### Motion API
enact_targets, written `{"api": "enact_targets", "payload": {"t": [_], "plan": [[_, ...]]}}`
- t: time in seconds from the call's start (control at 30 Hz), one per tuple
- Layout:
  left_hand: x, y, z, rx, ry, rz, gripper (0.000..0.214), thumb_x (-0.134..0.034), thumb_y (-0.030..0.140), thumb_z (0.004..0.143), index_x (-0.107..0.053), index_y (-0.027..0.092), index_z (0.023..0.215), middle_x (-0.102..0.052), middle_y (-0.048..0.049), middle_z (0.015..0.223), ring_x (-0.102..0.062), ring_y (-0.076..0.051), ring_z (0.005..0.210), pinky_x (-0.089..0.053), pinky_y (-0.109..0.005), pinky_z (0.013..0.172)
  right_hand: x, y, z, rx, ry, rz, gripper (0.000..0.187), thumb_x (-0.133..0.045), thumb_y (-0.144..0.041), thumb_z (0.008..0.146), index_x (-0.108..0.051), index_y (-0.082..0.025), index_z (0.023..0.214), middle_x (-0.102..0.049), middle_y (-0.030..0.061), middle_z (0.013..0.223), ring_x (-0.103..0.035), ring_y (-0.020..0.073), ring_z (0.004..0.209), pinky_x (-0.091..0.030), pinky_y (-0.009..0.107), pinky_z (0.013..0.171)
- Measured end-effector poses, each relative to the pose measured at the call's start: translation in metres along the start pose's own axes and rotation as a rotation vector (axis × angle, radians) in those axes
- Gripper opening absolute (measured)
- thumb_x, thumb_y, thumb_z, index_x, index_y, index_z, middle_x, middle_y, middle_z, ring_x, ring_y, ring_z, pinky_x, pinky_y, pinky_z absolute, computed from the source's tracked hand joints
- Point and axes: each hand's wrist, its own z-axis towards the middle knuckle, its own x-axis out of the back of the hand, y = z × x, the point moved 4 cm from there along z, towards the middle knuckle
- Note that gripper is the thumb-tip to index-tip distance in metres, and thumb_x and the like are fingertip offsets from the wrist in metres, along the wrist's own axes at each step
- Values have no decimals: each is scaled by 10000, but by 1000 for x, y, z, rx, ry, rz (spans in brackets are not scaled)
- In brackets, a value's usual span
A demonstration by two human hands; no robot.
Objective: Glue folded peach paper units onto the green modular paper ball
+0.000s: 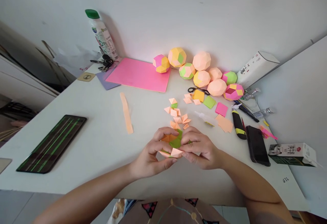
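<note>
Between my two hands sits a partly assembled folded-paper ball (175,143) in peach, orange and green. My left hand (160,150) grips its left side, thumb below and fingers curled over the top. On the other side, my right hand (200,148) pinches the right edge near a peach flap; part of the paper is hidden by its fingers. Just beyond the hands lie several loose folded peach paper pieces (175,112), one with green on it. Farther back, finished paper balls (201,78) in peach, yellow, green and pink are grouped against the wall.
Sticky-note stacks (209,101), scissors (191,90), a glue tube (203,116) and a utility knife (239,125) lie to the right, near a phone (257,145) and a milk carton (293,154). Leftward are a peach strip (126,113), pink sheet (139,74), dark tablet-like panel (52,144) and bottle (102,35).
</note>
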Motion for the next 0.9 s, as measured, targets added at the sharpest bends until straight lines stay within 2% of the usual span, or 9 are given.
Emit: {"api": "enact_targets", "payload": {"t": [0.23, 0.37, 0.53, 0.6, 0.63, 0.7, 0.73, 0.83, 0.9], "plan": [[0, 7, 1, -89, 20, 120, 104, -622, 151, 790, -647, 220, 863, -462, -96, 1190, -400, -299, 1181, -353, -588, 976, 2, -6, 0, 85, -16, -148, 175, -541, -126, 819, -624, -182, 963, -579, 64, 788, -479, 200, 848, -453, 387, 745], [1, 10, 1, -126, 19, 199, 118, -615, 153, 791, -643, 230, 876, -463, -91, 1194, -396, -302, 1177, -344, -585, 976, 2, -9, 0, 119, -34, -212, 182, -506, -160, 856, -614, -193, 999, -591, 59, 799, -489, 204, 869, -448, 397, 761], [4, 12, 3, -91, -8, 198, 134, -612, 125, 783, -644, 234, 854, -477, -82, 1181, -373, -295, 1198, -321, -557, 992, 13, -7, 2, 94, -115, -93, 194, -474, -256, 902, -640, -173, 954, -605, 81, 832, -511, 226, 943, -438, 440, 834], [2, 9, 4, -40, -58, 100, 124, -622, 119, 772, -633, 228, 830, -502, -77, 1159, -393, -281, 1196, -338, -531, 988, 24, 4, 2, -5, -88, -1, 252, -422, -295, 929, -644, -178, 946, -613, 86, 851, -539, 221, 949, -448, 427, 842], [1, 7, 5, 5, -97, 27, 109, -625, 117, 769, -624, 221, 805, -519, -73, 1140, -411, -271, 1191, -354, -515, 983, 30, 13, 1, -98, -18, 1, 260, -404, -286, 936, -642, -181, 934, -618, 84, 852, -555, 212, 930, -458, 409, 829], [-4, 0, 4, 135, -186, -131, 93, -632, 125, 763, -589, 200, 730, -556, -66, 1077, -452, -255, 1170, -388, -486, 962, 41, 37, -5, -361, 128, -120, 236, -409, -245, 933, -636, -185, 909, -624, 73, 851, -575, 189, 875, -472, 358, 781], [-7, -4, 3, 217, -233, -190, 120, -642, 133, 755, -564, 190, 684, -569, -63, 1045, -465, -252, 1162, -400, -475, 951, 42, 48, -10, -475, 134, -226, 199, -447, -247, 914, -636, -187, 893, -624, 65, 842, -578, 185, 853, -472, 335, 750], [-15, -14, -2, 354, -320, -279, 220, -675, 156, 724, -493, 173, 601, -589, -54, 980, -474, -252, 1163, -403, -461, 941, 32, 74, -21, -716, -63, -451, 126, -522, -234, 861, -640, -189, 859, -619, 60, 893, -580, 178, 830, -455, 295, 693], [-17, -17, -5, 372, -340, -277, 222, -681, 166, 717, -489, 175, 607, -593, -49, 959, -465, -256, 1177, -378, -469, 957, 26, 80, -26, -807, -112, -549, 116, -557, -284, 844, -610, -181, 852, -611, 56, 893, -579, 187, 821, -446, 288, 655]]}}
